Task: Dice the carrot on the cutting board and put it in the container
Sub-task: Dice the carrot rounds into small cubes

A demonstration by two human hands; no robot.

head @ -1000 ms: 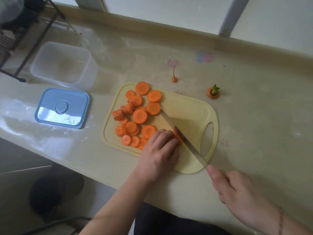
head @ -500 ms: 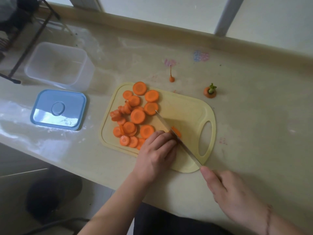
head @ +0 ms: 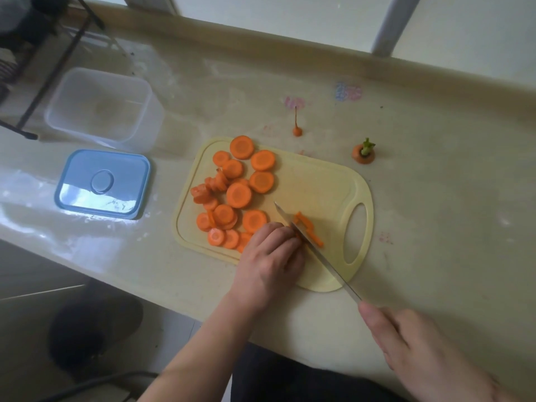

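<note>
Orange rounds [head: 238, 195] are lying piled on the board's [head: 319, 184] left, leaving you cutting room. Your left hand [head: 269, 256] is curling over a slice, pinning it beside the knife [head: 316, 250] your right hand [head: 417, 352] is gripping. The container [head: 145, 117] is sitting open, nearby.

A: Where do the carrot slices [head: 232, 195] sit?
B: On the cutting board [head: 316, 184], just beyond and left of the left hand [head: 269, 262]. Cut strips [head: 309, 229] lie right of its fingers, against the knife [head: 316, 250] held by the right hand [head: 420, 352].
A: And the container [head: 101, 111]?
B: Far left of both hands, behind its lid [head: 101, 184]. The carrot top [head: 363, 152] and carrot tip [head: 297, 130] lie beyond the board.
</note>
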